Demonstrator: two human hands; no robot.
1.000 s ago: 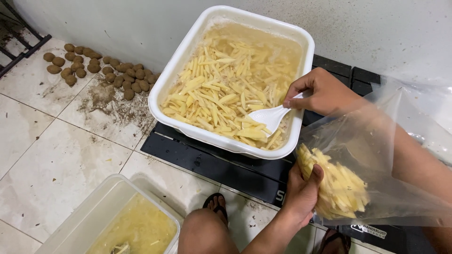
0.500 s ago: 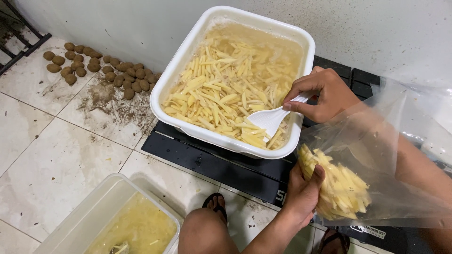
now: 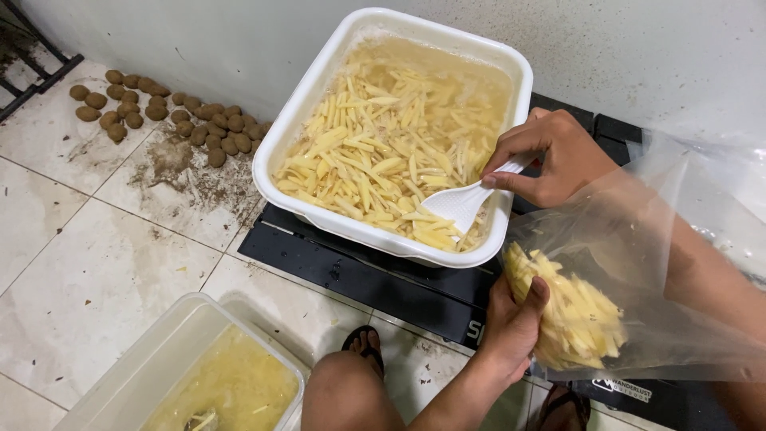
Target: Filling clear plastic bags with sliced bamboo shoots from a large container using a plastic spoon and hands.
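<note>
A white rectangular tub (image 3: 297, 120) holds raw potato strips (image 3: 375, 172) in cloudy water. My right hand (image 3: 554, 156) grips a white plastic scoop (image 3: 463, 203), whose head rests among the strips at the tub's near right corner. My left hand (image 3: 515, 323) holds the lower edge of a clear plastic bag (image 3: 646, 263), just right of the tub. The bag contains a heap of potato strips (image 3: 578, 315).
The tub sits on black mats (image 3: 359, 279) over a tiled floor. Several unpeeled brown potatoes (image 3: 171, 112) lie by the wall at the left, with dirt around them. A clear tub (image 3: 152, 371) with yellowish liquid stands at bottom left. My knee and sandalled foot (image 3: 363, 347) are below.
My right hand has shifted a little, keeping the scoop in the strips at the tub's near right corner. The left hand and bag stay put.
</note>
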